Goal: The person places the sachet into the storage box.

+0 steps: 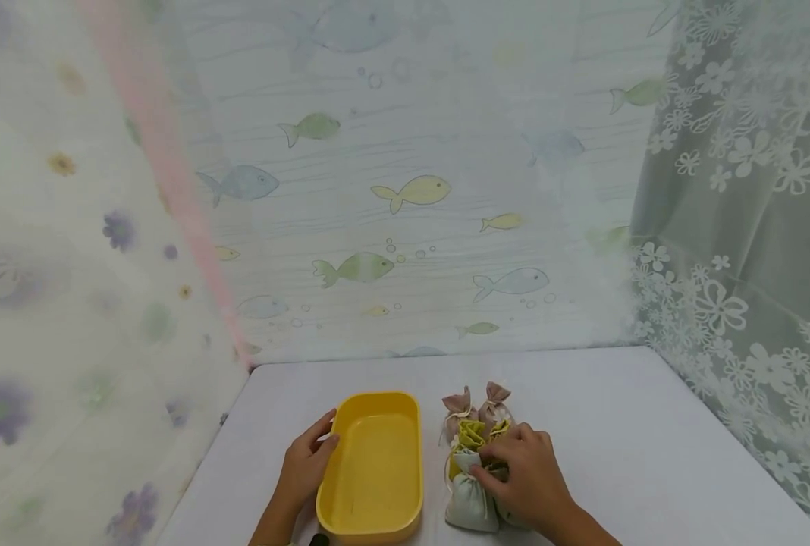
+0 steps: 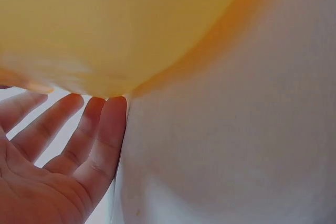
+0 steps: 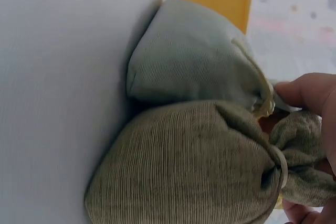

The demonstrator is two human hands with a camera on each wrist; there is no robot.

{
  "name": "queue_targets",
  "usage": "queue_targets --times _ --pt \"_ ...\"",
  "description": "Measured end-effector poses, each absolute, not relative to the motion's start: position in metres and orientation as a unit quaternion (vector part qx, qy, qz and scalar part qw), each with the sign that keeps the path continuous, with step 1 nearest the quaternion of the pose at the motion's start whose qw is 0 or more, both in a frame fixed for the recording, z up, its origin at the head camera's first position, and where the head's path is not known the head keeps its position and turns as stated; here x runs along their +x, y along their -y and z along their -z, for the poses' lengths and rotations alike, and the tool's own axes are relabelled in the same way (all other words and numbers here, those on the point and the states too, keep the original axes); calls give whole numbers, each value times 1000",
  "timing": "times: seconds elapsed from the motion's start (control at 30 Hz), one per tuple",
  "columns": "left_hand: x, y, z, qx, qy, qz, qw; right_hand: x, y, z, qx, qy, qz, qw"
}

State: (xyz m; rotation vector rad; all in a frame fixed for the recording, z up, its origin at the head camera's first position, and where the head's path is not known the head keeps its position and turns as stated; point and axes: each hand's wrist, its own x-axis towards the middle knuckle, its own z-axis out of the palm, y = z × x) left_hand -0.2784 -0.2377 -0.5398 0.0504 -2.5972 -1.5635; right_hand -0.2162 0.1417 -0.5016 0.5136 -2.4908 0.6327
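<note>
A yellow rectangular tray [image 1: 371, 523] with raised walls stands on the table. My left hand [image 1: 306, 459] rests against its left side; in the left wrist view, the fairly straight fingers [image 2: 107, 129] touch the outer wall. My right hand [image 1: 531, 478] pinches the gathered top of a pale grey-green drawstring pouch [image 1: 472, 504], which appears to rest on the table. Beside it in the right wrist view is a brownish-green pouch [image 3: 194, 166], tied with a cord, under the same hand. Part of the right hand's fingers is hidden.
Behind the pale pouch are yellow pouches [image 1: 471, 434] and two dusty-pink pouches [image 1: 458, 406], closely grouped right of the tray. A white cloth covers the table [image 1: 623, 440]. A fish-print curtain [image 1: 412, 227] hangs behind, with floral fabric on both sides. A small black object [image 1: 319, 539] shows at the front edge.
</note>
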Motion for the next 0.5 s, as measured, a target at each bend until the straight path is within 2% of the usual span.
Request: queue_targets --times 0.23,0.5 --pt "-277 243 541 19 816 578 18 -211 -136 499 154 920 -274 234" --pt "-276 250 546 4 795 607 3 -211 -130 499 152 904 -299 265"
